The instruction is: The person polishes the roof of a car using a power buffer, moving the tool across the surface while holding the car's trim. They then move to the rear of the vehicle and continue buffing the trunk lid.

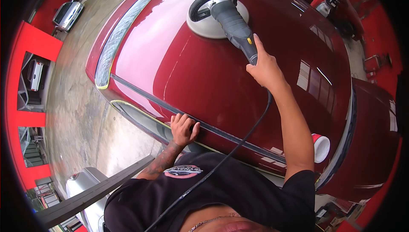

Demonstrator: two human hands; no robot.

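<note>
My right hand (267,69) is wrapped round the rear grip of a black and grey car polisher (233,21). The polisher's wide pale pad (204,28) lies against the glossy dark red car roof (221,78), and a black D-shaped handle arches over its head. A thin pale streak of what looks like polish (175,68) runs along the roof left of the pad. My left hand (184,129) rests at the roof's near edge beside the black trim strip (213,130), its fingers curled in and nothing visible in them.
The polisher's black cord (255,125) crosses the roof and passes over my shirt. A red and white round container (321,149) sits on the roof at right. Yellowish tape (138,112) borders the side window; covering (123,36) lies over the end glass. A dark beam (98,189) stands lower left.
</note>
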